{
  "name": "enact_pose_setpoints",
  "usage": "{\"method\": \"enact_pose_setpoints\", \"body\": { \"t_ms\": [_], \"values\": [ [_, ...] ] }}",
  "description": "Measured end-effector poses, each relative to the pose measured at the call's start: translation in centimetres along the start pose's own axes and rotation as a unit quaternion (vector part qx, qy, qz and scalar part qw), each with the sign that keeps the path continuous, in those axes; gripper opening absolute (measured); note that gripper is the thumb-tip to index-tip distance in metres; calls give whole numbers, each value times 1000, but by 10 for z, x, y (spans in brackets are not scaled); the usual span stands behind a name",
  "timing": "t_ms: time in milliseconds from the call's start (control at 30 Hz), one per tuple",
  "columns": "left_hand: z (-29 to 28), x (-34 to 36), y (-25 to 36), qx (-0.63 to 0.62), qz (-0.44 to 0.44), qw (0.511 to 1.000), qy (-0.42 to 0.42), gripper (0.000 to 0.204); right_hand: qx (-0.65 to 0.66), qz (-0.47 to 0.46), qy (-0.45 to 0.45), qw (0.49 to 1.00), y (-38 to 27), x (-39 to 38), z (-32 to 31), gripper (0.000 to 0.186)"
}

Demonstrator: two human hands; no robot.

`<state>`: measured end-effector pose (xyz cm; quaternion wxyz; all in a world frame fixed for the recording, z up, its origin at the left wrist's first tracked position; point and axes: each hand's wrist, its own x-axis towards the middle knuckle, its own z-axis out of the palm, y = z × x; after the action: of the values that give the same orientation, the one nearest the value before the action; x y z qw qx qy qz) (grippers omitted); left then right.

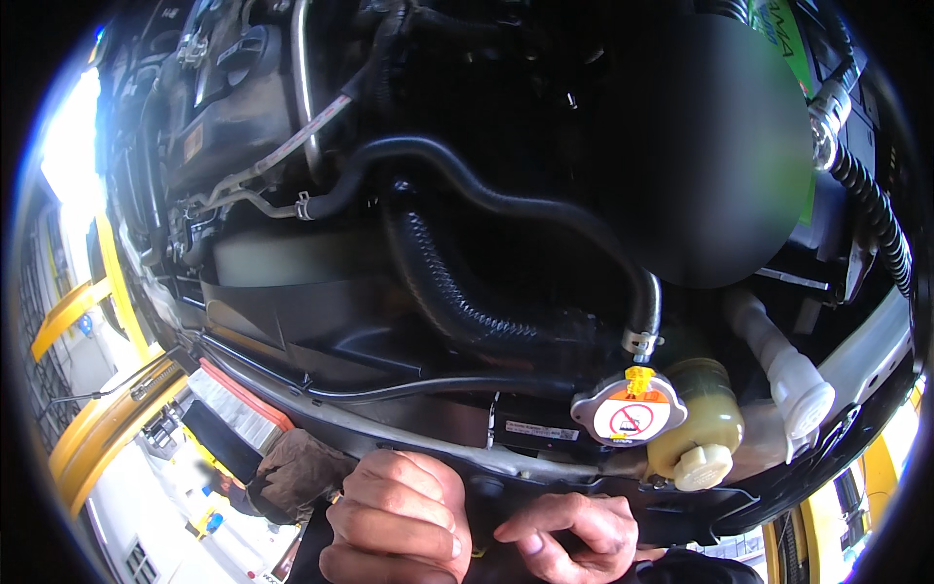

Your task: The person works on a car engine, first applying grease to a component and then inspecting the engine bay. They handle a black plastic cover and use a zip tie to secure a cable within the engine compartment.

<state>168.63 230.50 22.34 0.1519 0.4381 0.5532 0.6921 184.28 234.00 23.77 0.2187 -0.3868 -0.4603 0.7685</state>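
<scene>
At the engine bay's front edge [438, 438], my left hand [394, 516] is curled into a fist, knuckles up; anything inside it is hidden. Just to its right, my right hand [569, 535] has its index finger bent toward the left hand, apart from the thumb, with nothing visible between them. Above the hands sit a silver radiator cap [628, 417] with a yellow tab, a translucent yellowish reservoir [700, 419] with a cream cap, and a white filler neck [798, 399]. A thick black hose [438, 273] curves down toward the radiator cap.
A battery [817, 234] stands at right beside a large blurred patch. The engine cover [224, 117] is upper left. At far left are yellow lift parts [73, 311]. A person in a brown jacket [292, 467] is beyond the car's edge, lower left, near my left hand.
</scene>
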Motion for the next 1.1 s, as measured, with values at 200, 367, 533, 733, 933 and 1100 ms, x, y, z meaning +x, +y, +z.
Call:
{"method": "enact_pose_setpoints", "body": {
  "t_ms": [200,367,533,733,933,1100],
  "values": [
    [-4,6,0,5,-13,999,-43,18,5,-14,26,1000,5,-1,6,6],
    [16,4,13,105,-71,991,-34,24,-5,0,31,1000,-6,3,6,7],
    [11,-1,-6,50,-70,994,-65,22,-6,-1,61,998,-6,5,8,6],
    [6,17,-11,78,-155,962,-209,7,-16,49,102,993,-10,1,17,9],
    [13,17,-9,62,-152,964,-210,8,-17,32,125,991,-8,-2,20,12],
    [9,20,-12,46,-158,955,-245,11,-35,31,101,994,-10,1,8,17]
  ]
}}
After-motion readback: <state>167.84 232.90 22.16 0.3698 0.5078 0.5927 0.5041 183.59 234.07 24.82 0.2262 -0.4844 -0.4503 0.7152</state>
